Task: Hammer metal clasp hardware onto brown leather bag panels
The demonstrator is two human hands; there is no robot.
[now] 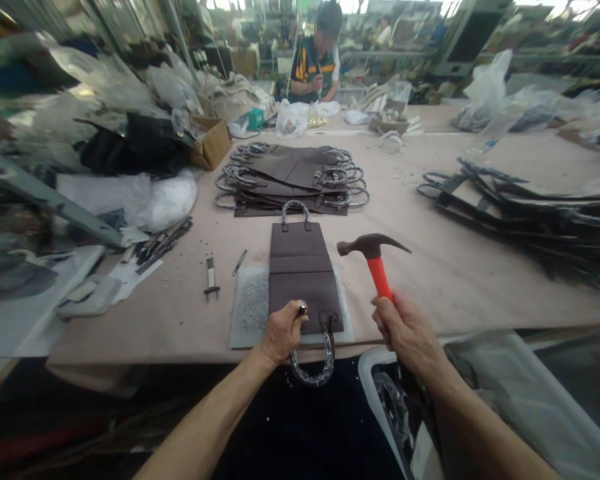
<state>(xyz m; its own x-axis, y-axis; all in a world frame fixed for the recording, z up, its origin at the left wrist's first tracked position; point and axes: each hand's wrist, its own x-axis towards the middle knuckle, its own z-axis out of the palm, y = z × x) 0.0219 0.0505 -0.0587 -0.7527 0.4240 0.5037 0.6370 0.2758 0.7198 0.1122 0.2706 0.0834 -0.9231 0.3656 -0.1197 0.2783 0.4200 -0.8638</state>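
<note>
A dark brown bag panel with wrapped handles at both ends lies on a pale board at the table's near edge. My left hand is closed around a small metal punch, held over the near part of the panel, left of the lower handle's attachment. To the right, my right hand grips the red handle of a claw hammer, whose head is raised beside the panel. The near handle hangs past the table edge, below my left hand.
Stacked brown panels lie behind; more dark pieces are piled at right. A metal tool and a pen-like rod lie left. A cardboard box stands farther back. A person sits across the table. A white-rimmed bin stands below.
</note>
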